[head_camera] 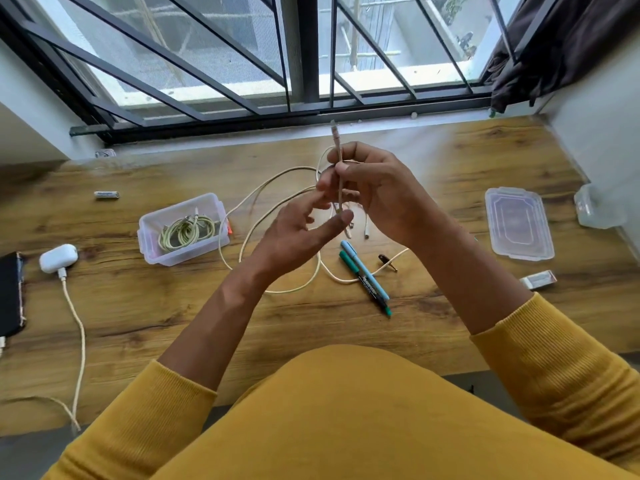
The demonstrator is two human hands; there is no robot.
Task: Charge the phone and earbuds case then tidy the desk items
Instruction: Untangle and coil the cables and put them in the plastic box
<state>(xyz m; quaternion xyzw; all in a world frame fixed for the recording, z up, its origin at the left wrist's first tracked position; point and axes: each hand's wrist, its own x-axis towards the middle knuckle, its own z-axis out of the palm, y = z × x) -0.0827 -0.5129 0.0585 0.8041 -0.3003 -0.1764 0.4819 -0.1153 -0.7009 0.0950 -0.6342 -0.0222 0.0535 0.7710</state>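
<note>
Where pens (367, 277) lie, cable (277, 289) loops.

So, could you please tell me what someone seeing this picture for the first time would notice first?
Probably the two hands raised mid-frame: the right hand grips a cream cable whose plug points up, while the left hand is open below it. The cable's slack sprawls in loops on the wooden desk. At left, a clear tub holds a coiled cable, and the white earbuds case is plugged in.

On the surface (450, 161), your earbuds case (58, 257) sits far left beside the phone (10, 292). The box (183, 228) holding coiled cables (185, 232) lies left of the pens (365, 277); its lid (518, 223) lies far right.
</note>
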